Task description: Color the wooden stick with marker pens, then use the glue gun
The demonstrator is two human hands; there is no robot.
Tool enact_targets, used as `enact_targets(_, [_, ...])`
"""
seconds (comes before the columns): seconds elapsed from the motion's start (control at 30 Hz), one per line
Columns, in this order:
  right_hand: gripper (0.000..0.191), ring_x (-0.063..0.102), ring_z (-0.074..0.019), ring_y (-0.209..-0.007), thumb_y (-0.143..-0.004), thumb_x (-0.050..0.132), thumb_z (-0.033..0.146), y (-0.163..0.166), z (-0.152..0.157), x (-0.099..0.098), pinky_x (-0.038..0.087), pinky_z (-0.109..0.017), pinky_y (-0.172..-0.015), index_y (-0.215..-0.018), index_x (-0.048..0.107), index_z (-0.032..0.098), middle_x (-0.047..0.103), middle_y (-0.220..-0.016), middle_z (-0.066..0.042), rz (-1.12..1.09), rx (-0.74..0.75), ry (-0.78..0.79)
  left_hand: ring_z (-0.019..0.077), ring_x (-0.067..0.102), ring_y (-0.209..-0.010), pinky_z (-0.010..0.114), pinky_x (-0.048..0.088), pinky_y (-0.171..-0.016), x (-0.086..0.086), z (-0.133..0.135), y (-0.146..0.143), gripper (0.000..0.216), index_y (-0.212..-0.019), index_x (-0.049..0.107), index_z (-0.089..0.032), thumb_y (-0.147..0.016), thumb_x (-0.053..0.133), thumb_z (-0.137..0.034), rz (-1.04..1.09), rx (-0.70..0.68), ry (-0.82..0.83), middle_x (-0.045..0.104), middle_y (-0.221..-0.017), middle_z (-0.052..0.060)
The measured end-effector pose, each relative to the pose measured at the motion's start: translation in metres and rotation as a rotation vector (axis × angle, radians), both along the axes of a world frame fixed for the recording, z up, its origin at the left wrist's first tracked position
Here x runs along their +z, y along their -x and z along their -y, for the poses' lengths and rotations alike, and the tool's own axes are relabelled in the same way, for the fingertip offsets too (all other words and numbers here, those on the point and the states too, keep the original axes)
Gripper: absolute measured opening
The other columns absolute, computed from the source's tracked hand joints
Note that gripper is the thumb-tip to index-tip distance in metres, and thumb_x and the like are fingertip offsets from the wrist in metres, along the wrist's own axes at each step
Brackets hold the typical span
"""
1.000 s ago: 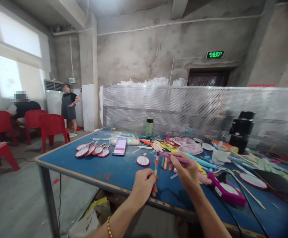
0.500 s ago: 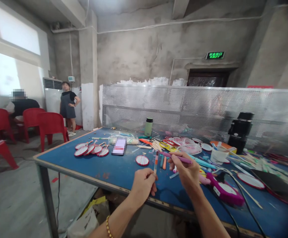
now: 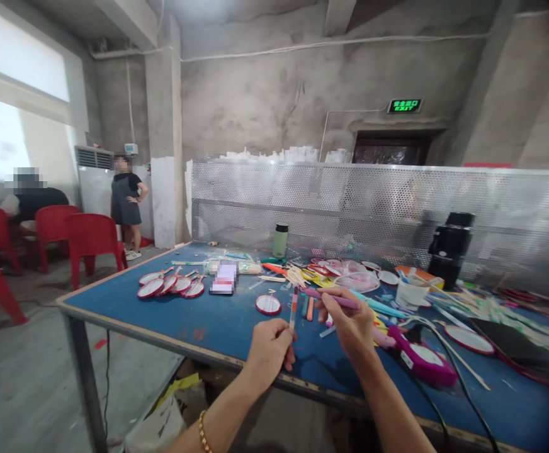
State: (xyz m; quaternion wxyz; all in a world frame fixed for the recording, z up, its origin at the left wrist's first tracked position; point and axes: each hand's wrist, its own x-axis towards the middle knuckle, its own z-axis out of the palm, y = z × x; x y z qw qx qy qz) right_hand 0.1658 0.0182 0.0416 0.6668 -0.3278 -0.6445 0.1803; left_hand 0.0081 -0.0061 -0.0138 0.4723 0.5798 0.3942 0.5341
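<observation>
My left hand [image 3: 271, 347] is closed at the table's front edge, pinching a thin flat stick [image 3: 294, 309] upright; the stick is pale below with orange and dark red bands higher up. My right hand [image 3: 350, 324] grips a purple marker-like pen [image 3: 344, 301], its tip pointing left, close to the stick's top. Whether tip and stick touch I cannot tell. Just beyond the left hand lies a small round white disc with a red rim [image 3: 268, 304]. Short teal and orange sticks [image 3: 310, 308] lie between the hands.
Red-rimmed round paddles [image 3: 150, 288] and a phone [image 3: 224, 279] lie left on the blue table [image 3: 218, 327]. A green bottle [image 3: 280, 241] stands behind. To the right are a white cup [image 3: 411, 294], a magenta corded tool [image 3: 428, 360] and a black flask [image 3: 450, 248]. Two people are at far left.
The whole view has shifted slightly, so things appear a little further left. Both hands keep nearly the same pose and hold the same stick and pen.
</observation>
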Motion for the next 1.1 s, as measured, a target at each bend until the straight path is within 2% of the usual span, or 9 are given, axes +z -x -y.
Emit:
enact_targets(0.87, [0.018, 0.060, -0.0121, -0.046, -0.087, 0.064, 0.033, -0.0008, -0.0017, -0.0042, 0.049, -0.022, -0.046, -0.089, 0.069, 0.017, 0.067, -0.061, 0.000, 0.058, 0.030, -0.009, 0.0104, 0.049, -0.034, 0.019, 0.029, -0.036, 0.0021, 0.0011, 0.0004, 0.021, -0.068, 0.061, -0.017, -0.077, 0.048, -0.031, -0.017, 0.011, 0.000, 0.055, -0.043, -0.002])
enact_targets(1.1, [0.018, 0.061, -0.0135, -0.049, -0.087, 0.065, 0.034, -0.0007, -0.0019, -0.0053, 0.051, -0.025, -0.052, -0.089, 0.070, 0.017, 0.067, -0.063, -0.001, 0.116, 0.051, 0.004, 0.0105, 0.048, -0.033, 0.019, 0.035, -0.038, 0.0019, 0.0002, 0.0001, 0.021, -0.068, 0.061, -0.017, -0.076, 0.048, -0.032, -0.005, 0.008, -0.007, 0.055, -0.042, -0.002])
